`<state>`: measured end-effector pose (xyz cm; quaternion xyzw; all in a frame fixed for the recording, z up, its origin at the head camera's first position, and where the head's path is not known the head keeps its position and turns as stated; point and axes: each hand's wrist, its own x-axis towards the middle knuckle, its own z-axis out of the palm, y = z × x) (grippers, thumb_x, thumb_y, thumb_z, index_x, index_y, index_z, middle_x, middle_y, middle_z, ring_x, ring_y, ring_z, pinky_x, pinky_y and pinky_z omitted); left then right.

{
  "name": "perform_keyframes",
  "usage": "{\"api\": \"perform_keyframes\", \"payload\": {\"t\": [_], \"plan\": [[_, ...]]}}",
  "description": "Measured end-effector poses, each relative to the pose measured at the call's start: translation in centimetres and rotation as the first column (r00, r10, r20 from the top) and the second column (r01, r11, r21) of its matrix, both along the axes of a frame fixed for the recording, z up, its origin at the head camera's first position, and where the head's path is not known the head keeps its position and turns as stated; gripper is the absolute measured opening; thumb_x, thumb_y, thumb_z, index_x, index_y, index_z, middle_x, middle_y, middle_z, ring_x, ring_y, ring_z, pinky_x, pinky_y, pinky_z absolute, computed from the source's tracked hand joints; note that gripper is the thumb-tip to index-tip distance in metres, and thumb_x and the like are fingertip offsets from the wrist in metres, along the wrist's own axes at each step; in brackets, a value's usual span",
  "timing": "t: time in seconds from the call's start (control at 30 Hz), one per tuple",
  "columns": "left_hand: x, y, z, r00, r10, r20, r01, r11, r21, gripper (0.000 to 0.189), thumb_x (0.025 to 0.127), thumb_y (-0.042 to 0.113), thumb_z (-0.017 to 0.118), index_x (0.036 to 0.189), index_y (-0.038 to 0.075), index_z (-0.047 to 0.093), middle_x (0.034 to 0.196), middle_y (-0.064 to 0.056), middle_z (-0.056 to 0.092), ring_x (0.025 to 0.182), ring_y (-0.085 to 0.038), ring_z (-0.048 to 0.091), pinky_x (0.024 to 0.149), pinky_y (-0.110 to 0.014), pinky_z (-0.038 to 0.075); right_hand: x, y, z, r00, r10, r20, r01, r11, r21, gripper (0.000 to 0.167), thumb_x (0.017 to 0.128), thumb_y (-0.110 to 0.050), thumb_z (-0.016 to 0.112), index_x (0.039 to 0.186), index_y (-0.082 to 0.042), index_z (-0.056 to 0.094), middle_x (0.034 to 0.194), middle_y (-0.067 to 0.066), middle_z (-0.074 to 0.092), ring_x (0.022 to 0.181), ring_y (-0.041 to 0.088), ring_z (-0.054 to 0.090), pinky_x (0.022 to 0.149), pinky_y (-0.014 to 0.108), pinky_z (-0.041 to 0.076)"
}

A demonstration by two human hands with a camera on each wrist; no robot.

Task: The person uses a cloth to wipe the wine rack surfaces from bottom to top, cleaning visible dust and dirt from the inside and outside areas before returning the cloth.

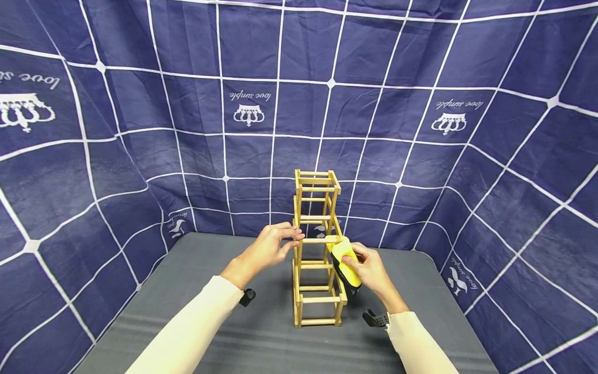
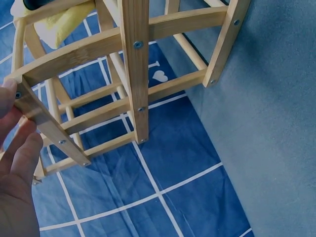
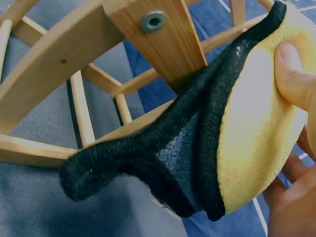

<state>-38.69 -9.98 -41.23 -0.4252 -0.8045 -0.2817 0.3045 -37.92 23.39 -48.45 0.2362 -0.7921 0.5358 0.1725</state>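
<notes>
A light wooden rack of posts and round rungs stands upright, rising in steps toward the back. My left hand holds its left side at mid height, with the fingers and thumb at a corner post in the left wrist view. On the other side my right hand pinches a folded cloth, yellow on one face and dark on the other. The thumb presses on the yellow face. In the right wrist view the dark-edged cloth lies against the rack's side rail and a post.
The rack stands on a grey surface. Dark blue fabric with white grid lines hangs behind it and on both sides. Each wrist bears a dark strap, such as the right strap.
</notes>
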Motion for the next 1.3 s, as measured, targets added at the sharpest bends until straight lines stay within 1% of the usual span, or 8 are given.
{"api": "perform_keyframes", "payload": {"t": [0.17,0.3,0.4,0.53,0.73,0.93,1.1,1.3], "plan": [[0.3,-0.1,0.0,1.0,0.008,0.023,-0.008,1.0,0.004,0.021,0.096,-0.003,0.091,0.116,0.003,0.091,0.117,-0.015,0.088,0.112,-0.032,0.088,0.099,-0.045,0.072,-0.1,-0.4,-0.1,0.998,-0.041,-0.038,0.046,0.99,0.133,0.028,0.1,-0.004,0.09,0.127,0.0,0.085,0.117,0.016,0.081,0.098,0.002,0.071,0.087,0.02,0.063],[0.3,-0.2,0.0,0.999,0.018,0.029,-0.018,1.0,0.011,0.022,0.096,-0.003,0.091,0.117,0.004,0.091,0.118,-0.014,0.088,0.113,-0.033,0.088,0.1,-0.046,0.072,0.3,-0.8,-0.2,0.989,-0.121,-0.086,0.141,0.947,0.289,0.027,0.096,-0.011,0.096,0.122,-0.006,0.088,0.115,0.006,0.084,0.099,0.008,0.072,0.086,0.024,0.062],[0.3,-0.2,0.0,0.999,0.022,0.043,-0.022,1.0,0.014,0.022,0.096,-0.003,0.091,0.117,0.003,0.091,0.118,-0.015,0.088,0.114,-0.033,0.088,0.101,-0.046,0.072,0.4,-1.0,-0.3,0.983,-0.148,-0.108,0.175,0.93,0.323,0.027,0.095,-0.012,0.097,0.12,-0.007,0.088,0.115,0.004,0.084,0.099,0.011,0.073,0.085,0.027,0.062],[0.2,-0.2,0.1,0.998,0.027,0.058,-0.028,0.999,0.015,0.021,0.097,-0.002,0.091,0.117,0.003,0.091,0.119,-0.015,0.088,0.114,-0.032,0.088,0.102,-0.046,0.072,0.4,-1.4,-0.4,0.977,-0.174,-0.123,0.2,0.948,0.247,0.029,0.092,-0.012,0.099,0.119,-0.009,0.089,0.112,0.004,0.084,0.095,0.009,0.072,0.083,0.024,0.06],[0.3,-0.1,-0.1,0.998,0.031,0.064,-0.031,0.999,0.008,0.021,0.097,0.0,0.091,0.118,0.004,0.091,0.12,-0.015,0.088,0.114,-0.032,0.088,0.103,-0.046,0.071,0.4,-1.6,-0.6,0.974,-0.196,-0.118,0.198,0.98,0.013,0.026,0.093,-0.008,0.098,0.118,-0.01,0.091,0.106,0.01,0.086,0.086,0.003,0.069,0.073,0.014,0.057],[0.2,0.2,-0.2,0.998,0.026,0.06,-0.027,0.999,0.029,0.021,0.098,0.001,0.091,0.119,0.004,0.091,0.122,-0.016,0.089,0.114,-0.033,0.087,0.101,-0.046,0.072,1.3,-1.1,-0.3,0.961,-0.251,-0.114,0.25,0.968,-0.02,0.026,0.092,-0.008,0.098,0.117,-0.01,0.092,0.108,0.009,0.087,0.09,0.001,0.071,0.077,0.009,0.055],[0.3,0.2,-0.3,0.994,0.03,0.109,-0.035,0.999,0.038,0.021,0.101,0.004,0.09,0.122,0.003,0.091,0.126,-0.015,0.089,0.12,-0.034,0.087,0.107,-0.047,0.07,2.2,-0.5,-0.3,0.903,-0.347,-0.254,0.348,0.936,-0.043,0.033,0.087,-0.002,0.1,0.119,-0.006,0.091,0.108,0.009,0.087,0.094,0.003,0.073,0.083,0.007,0.053],[0.5,-0.3,-0.3,0.986,0.012,0.167,-0.022,0.998,0.059,0.021,0.105,0.003,0.084,0.126,0.002,0.089,0.129,-0.018,0.088,0.126,-0.035,0.086,0.11,-0.047,0.069,2.5,0.0,1.1,0.747,-0.372,-0.551,0.391,0.916,-0.089,0.04,0.084,0.011,0.095,0.122,0.0,0.088,0.113,0.02,0.082,0.1,0.032,0.076,0.098,0.012,0.052]]}}
